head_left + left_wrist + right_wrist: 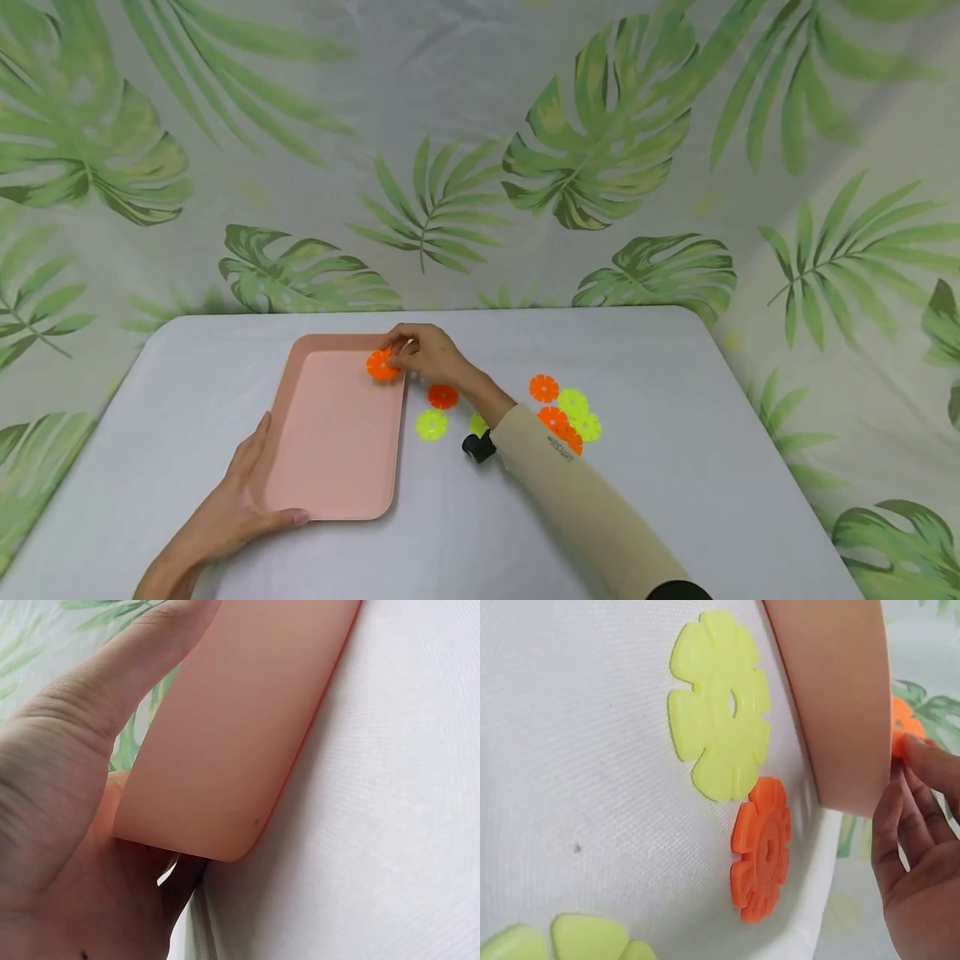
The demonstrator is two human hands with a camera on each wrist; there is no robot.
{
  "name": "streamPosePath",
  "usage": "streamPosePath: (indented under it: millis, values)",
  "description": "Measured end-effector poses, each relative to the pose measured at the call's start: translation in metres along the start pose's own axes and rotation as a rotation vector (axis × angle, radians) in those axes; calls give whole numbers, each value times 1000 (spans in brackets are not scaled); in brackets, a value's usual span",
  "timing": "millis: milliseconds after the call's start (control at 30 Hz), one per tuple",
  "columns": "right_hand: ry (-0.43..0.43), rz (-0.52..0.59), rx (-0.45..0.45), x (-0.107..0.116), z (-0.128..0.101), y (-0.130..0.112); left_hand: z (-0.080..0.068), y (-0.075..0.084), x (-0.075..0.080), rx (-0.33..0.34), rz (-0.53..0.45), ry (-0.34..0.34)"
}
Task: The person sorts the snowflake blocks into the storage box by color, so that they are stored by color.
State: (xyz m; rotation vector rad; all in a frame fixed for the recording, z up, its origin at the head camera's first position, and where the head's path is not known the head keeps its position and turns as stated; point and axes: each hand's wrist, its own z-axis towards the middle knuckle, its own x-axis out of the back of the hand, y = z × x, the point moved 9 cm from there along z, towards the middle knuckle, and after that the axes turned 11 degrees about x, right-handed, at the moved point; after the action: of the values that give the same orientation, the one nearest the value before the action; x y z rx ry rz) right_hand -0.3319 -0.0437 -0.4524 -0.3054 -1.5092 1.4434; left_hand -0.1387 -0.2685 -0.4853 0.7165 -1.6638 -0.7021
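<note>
A pink rectangular tray (337,433) lies on the white table. My left hand (232,508) rests against its near left corner, fingers stretched along the left side and thumb along the near side. In the left wrist view the thumb (97,682) reaches along the upper edge of the tray wall (217,742). Over the tray's far right corner, my right hand (429,354) pinches an orange flower-shaped disc (381,365) between thumb and fingers. In the right wrist view that disc is partly hidden behind the tray wall and the fingers.
Right of the tray lie a red-orange disc (442,396) and a yellow-green disc (431,425). Another yellow-green disc (477,424) is partly covered by the right forearm. Farther right is a loose cluster of orange discs (543,388) and yellow-green discs (573,403). A black wrist camera (477,447) sits below the right wrist.
</note>
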Motion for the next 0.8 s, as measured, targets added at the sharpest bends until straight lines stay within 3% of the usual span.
streamPosePath:
  millis: [133,500,800]
  values:
    - [-20,-102,-6,-2,4,1,1,-2,-2,31,-11,-15]
    - [-76,-420,-30,-14,7,-1,-2,-3,-2,33,-33,-15]
    - [-46,-473,-28,-15,9,-2,-1,-3,-1,48,-31,-12]
